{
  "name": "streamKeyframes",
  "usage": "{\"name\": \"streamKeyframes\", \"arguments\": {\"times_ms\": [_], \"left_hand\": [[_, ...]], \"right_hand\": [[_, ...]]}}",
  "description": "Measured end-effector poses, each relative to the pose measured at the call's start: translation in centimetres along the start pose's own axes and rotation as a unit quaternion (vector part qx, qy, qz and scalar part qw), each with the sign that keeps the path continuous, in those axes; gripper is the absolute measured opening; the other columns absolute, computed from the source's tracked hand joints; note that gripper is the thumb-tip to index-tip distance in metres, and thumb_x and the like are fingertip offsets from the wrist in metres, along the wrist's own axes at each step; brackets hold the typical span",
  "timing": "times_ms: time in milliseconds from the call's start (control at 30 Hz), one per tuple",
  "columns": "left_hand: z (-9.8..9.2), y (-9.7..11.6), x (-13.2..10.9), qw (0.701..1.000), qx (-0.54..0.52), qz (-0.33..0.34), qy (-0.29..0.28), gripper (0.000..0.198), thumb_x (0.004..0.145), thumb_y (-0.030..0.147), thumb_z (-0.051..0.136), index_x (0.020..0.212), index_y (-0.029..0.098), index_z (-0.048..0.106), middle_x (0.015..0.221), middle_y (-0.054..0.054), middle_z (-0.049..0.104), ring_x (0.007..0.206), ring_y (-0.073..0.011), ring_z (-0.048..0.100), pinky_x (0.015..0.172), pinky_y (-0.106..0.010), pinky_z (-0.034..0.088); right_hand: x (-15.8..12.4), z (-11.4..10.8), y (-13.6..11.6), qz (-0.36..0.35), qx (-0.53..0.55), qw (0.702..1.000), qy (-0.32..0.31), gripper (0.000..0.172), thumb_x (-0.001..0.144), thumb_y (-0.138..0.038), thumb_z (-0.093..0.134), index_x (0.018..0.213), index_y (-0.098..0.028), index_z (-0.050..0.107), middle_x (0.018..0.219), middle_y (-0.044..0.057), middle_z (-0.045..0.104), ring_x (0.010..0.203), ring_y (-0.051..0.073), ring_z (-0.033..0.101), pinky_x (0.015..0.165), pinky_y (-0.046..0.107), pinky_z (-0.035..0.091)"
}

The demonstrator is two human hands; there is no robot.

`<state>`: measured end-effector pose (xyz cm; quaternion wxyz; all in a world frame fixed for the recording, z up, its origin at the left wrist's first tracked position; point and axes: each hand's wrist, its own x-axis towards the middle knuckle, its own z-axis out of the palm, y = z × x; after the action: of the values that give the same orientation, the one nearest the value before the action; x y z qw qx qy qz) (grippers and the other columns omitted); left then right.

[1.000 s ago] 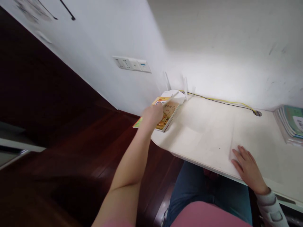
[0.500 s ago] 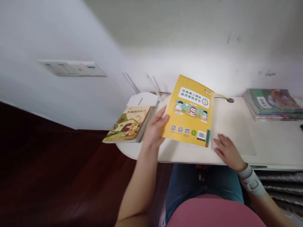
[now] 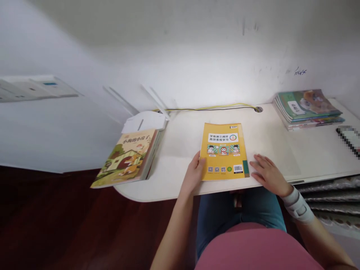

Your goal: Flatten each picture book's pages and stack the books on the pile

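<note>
A yellow book (image 3: 224, 150) with cartoon pictures, QR codes and a barcode facing up lies on the white desk (image 3: 180, 146) in front of me. My left hand (image 3: 194, 170) grips its left edge, thumb on the cover and the other fingers mostly hidden. To the right of the book, my right hand (image 3: 268, 174) rests on the desk with its fingers spread, holding nothing and slightly apart from the book's right edge. That wrist wears a pale band (image 3: 298, 206).
At the left end, a stack of picture books (image 3: 126, 159) overhangs the desk edge, by a white router (image 3: 144, 122) with antennas. Cables (image 3: 208, 108) run along the wall to a hole (image 3: 258, 109). Another book stack (image 3: 308, 107) and a phone-like object (image 3: 350, 138) are at right.
The yellow book has come down from a tilted, raised position to lie on the desk, my left hand still on its left edge. My view has shifted to the right.
</note>
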<state>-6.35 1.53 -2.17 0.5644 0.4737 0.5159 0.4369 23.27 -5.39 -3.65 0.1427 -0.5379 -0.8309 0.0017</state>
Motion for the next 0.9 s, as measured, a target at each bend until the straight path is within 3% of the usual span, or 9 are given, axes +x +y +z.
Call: {"name": "streamKeyframes", "arguments": {"times_ms": [100,300,433,500,567,633,700,800,900], "left_hand": [[-0.1,-0.8,-0.2,0.994,0.095,0.035,0.031,0.064,0.080,0.059,0.055,0.130,0.018,0.051,0.118,-0.013,0.066,0.106,-0.0300,0.063,0.088,-0.046,0.051],[0.0,-1.0,-1.3,0.985,0.158,0.039,0.055,0.064,0.085,0.059,0.046,0.135,0.019,0.046,0.127,-0.013,0.061,0.110,-0.0298,0.061,0.093,-0.047,0.049],[0.3,0.6,-2.3,0.971,0.215,0.086,-0.051,0.066,0.089,0.057,0.039,0.144,0.021,0.032,0.145,-0.011,0.045,0.129,-0.0276,0.047,0.105,-0.043,0.039],[0.3,0.9,-2.5,0.947,0.275,0.118,-0.117,0.068,0.090,0.058,0.037,0.146,0.020,0.029,0.150,-0.011,0.037,0.135,-0.0278,0.038,0.110,-0.043,0.033],[0.0,0.7,-2.5,0.912,0.363,0.139,-0.133,0.070,0.088,0.060,0.038,0.144,0.018,0.034,0.149,-0.014,0.037,0.138,-0.0316,0.032,0.113,-0.049,0.024],[-0.6,0.0,-2.3,0.876,0.447,0.153,-0.100,0.067,0.085,0.060,0.045,0.138,0.019,0.044,0.145,-0.015,0.043,0.139,-0.0368,0.027,0.113,-0.058,0.015],[-1.3,-0.7,-2.0,0.848,0.499,0.168,-0.056,0.058,0.083,0.055,0.052,0.131,0.022,0.052,0.141,-0.014,0.049,0.138,-0.0394,0.028,0.112,-0.061,0.013],[-2.1,-1.0,-1.6,0.835,0.522,0.176,0.001,0.044,0.085,0.041,0.052,0.123,0.021,0.058,0.132,-0.016,0.056,0.129,-0.0374,0.044,0.106,-0.053,0.030],[-1.9,-0.4,-1.3,0.840,0.521,0.141,0.049,0.033,0.086,0.025,0.046,0.115,0.017,0.061,0.116,-0.018,0.064,0.110,-0.0325,0.059,0.095,-0.045,0.043]], "right_hand": [[-0.1,0.1,0.1,0.003,0.008,1.000,0.009,0.039,0.093,-0.033,0.047,0.127,-0.018,0.057,0.143,0.016,0.045,0.133,0.027,0.040,0.107,0.046,0.037],[-0.6,-0.2,0.8,-0.003,0.012,1.000,0.007,0.037,0.094,-0.031,0.044,0.125,-0.017,0.058,0.141,0.015,0.049,0.132,0.024,0.042,0.107,0.043,0.038],[0.8,-0.9,-0.5,-0.003,-0.013,1.000,-0.007,0.042,0.094,-0.038,0.045,0.129,-0.016,0.055,0.141,0.015,0.048,0.131,0.027,0.043,0.104,0.044,0.039],[1.8,-0.9,-1.8,-0.031,-0.026,0.999,-0.021,0.050,0.091,-0.047,0.049,0.133,-0.021,0.052,0.146,0.014,0.042,0.135,0.033,0.036,0.104,0.052,0.035],[2.4,-0.6,-3.1,-0.054,-0.035,0.997,-0.035,0.055,0.088,-0.053,0.050,0.136,-0.026,0.049,0.148,0.012,0.040,0.137,0.039,0.029,0.104,0.061,0.028],[2.6,-0.1,-3.7,-0.053,-0.040,0.997,-0.037,0.056,0.087,-0.054,0.050,0.137,-0.028,0.048,0.148,0.011,0.041,0.138,0.040,0.025,0.104,0.064,0.024],[2.4,0.3,-3.8,-0.046,-0.038,0.998,-0.032,0.054,0.089,-0.051,0.049,0.138,-0.028,0.047,0.148,0.010,0.039,0.139,0.039,0.023,0.105,0.063,0.022],[2.0,0.6,-3.3,-0.043,-0.028,0.998,-0.025,0.053,0.089,-0.050,0.049,0.138,-0.029,0.047,0.148,0.009,0.040,0.140,0.037,0.021,0.106,0.060,0.022],[1.8,0.7,-3.1,-0.045,-0.022,0.999,-0.022,0.052,0.090,-0.050,0.048,0.137,-0.029,0.047,0.147,0.008,0.041,0.141,0.035,0.020,0.106,0.059,0.021]]}}
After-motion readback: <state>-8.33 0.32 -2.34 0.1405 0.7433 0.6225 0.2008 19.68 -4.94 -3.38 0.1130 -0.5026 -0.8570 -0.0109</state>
